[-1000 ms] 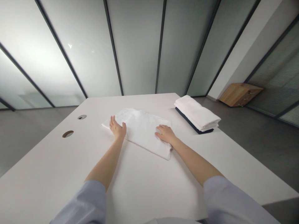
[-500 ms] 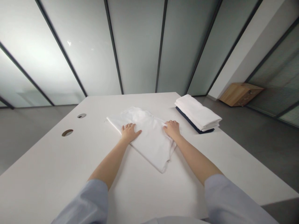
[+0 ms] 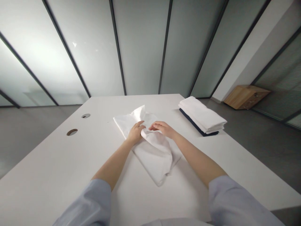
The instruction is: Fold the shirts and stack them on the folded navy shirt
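A thin white cloth (image 3: 152,157) lies rumpled at the middle of the white table (image 3: 188,194), one corner pointing toward me. Part of it is bunched up into a raised fold. My left hand (image 3: 135,132) is closed around the left end of that fold, thumb and fingers pinching the fabric. Just across from it, my right hand (image 3: 164,128) hovers over or touches the far side of the fold. Its fingers are loosely bent and point left, with no fabric visibly gripped. Behind the hands a peak of cloth stands up.
Folded white cloths (image 3: 202,114) are stacked on a dark blue folded cloth (image 3: 199,127) at the table's right edge. Two round holes, a grey-rimmed one (image 3: 86,115) and a bare one (image 3: 72,132), are at the left. A wooden cabinet (image 3: 245,96) stands on the floor beyond.
Both hands were lying flat on the spread cloth. The right has moved left toward the other hand, the left has closed on fabric, and the cloth has bunched up between them.
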`<state>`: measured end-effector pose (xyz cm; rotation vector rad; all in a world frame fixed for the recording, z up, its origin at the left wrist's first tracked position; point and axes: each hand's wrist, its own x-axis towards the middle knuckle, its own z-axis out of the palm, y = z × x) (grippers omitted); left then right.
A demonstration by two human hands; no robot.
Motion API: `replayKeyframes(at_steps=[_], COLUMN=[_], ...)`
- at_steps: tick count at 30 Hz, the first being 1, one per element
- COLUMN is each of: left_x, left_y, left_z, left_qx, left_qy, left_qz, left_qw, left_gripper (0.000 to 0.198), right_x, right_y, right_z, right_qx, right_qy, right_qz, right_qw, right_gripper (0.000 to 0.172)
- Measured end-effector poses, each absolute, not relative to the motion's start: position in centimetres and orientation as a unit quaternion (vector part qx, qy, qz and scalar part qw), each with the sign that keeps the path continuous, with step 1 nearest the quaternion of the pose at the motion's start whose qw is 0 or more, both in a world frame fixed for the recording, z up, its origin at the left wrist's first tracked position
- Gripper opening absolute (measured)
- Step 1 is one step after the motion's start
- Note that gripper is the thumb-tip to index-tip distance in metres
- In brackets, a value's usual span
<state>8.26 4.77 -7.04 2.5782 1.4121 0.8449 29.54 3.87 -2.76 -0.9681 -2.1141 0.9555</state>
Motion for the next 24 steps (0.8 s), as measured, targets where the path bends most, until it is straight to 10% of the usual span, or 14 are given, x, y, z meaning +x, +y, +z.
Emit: replayKeyframes(at_steps=[12,19,24], left_x=[-1.4,-7.8,-7.1], left_y=[6.4,6.7,7.6], left_z=[-0.5,-3.4,-2.7], left_qx=[0.607,0.605,0.522], left_qy=[0.615,0.747,0.773], left_qz=[0.503,0.213,0.359], left_qw=[-0.031,0.178,0.000], left_gripper=[0.030,0.021,0.041], right_x=[34.2,36.7,37.0], right_y=[6.2,7.2,8.0], right_z=[-9.1,-7.2,-7.4], right_qx=[-0.604,-0.710,-0.718], right_qy=[-0.785,-0.700,-0.690], right_qz=[0.091,-0.013,0.012], right_qw=[0.098,0.073,0.089], right_gripper=[0.049,0.051,0.057])
